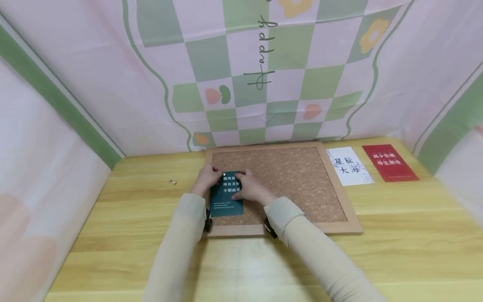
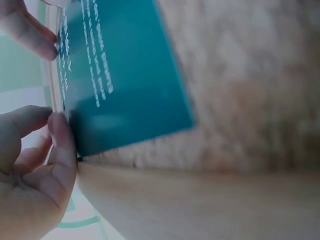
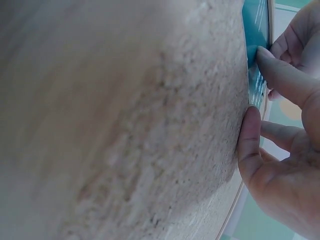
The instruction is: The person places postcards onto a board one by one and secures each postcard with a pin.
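A dark teal card with white lettering lies on the left part of a framed corkboard. At its upper left corner is my left hand, with thumb and index fingertips pinched together by a tiny pale pushpin; the fingers mostly hide it. My right hand rests on the card's upper right side, thumb and fingers spread apart. In the right wrist view, the right thumb touches the teal card and another fingertip presses at its edge, against the cork.
Loose small shiny pins lie on the wooden table left of the board. Beyond the board's right side lie a white card with black characters and a red card. A patterned cloth hangs behind the table.
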Tool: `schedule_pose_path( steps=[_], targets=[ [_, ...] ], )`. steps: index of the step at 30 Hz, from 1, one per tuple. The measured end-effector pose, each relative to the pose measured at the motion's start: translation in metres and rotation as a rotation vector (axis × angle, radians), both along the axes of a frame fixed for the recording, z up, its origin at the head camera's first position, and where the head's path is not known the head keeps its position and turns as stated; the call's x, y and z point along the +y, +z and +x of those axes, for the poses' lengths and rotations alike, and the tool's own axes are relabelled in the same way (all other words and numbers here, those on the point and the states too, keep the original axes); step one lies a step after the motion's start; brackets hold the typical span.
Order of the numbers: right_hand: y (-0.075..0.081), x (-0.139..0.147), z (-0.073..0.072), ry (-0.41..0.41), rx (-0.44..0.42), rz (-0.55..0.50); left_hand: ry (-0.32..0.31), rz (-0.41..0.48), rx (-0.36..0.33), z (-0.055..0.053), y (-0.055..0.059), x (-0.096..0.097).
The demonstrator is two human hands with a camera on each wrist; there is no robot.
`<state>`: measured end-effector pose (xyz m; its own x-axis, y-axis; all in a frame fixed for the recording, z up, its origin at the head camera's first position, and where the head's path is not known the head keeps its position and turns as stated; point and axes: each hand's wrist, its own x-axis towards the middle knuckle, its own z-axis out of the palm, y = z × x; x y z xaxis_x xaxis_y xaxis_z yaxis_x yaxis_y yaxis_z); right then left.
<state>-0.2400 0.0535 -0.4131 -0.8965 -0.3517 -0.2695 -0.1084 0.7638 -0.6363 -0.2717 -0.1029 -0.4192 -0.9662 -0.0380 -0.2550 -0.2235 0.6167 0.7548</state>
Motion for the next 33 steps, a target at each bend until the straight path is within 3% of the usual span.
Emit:
schedule_pose_path(
  steps=[6,10,13,33],
  targets=[
    [-0.002,0.0,-0.001,0.005,0.006,-0.013,0.049,-0.083,0.126,0.0,0.001,-0.006],
    [-0.002,0.0,-0.001,0.001,0.006,-0.021,0.057,-0.144,0.14,0.0,0.003,-0.011],
    [-0.002,0.001,-0.001,-0.002,0.002,-0.023,0.061,-0.168,0.119,0.0,0.003,-0.014],
    [-0.001,0.0,0.001,-0.002,0.008,-0.016,0.071,-0.101,-0.034,-0.004,0.0,-0.02]
  ],
)
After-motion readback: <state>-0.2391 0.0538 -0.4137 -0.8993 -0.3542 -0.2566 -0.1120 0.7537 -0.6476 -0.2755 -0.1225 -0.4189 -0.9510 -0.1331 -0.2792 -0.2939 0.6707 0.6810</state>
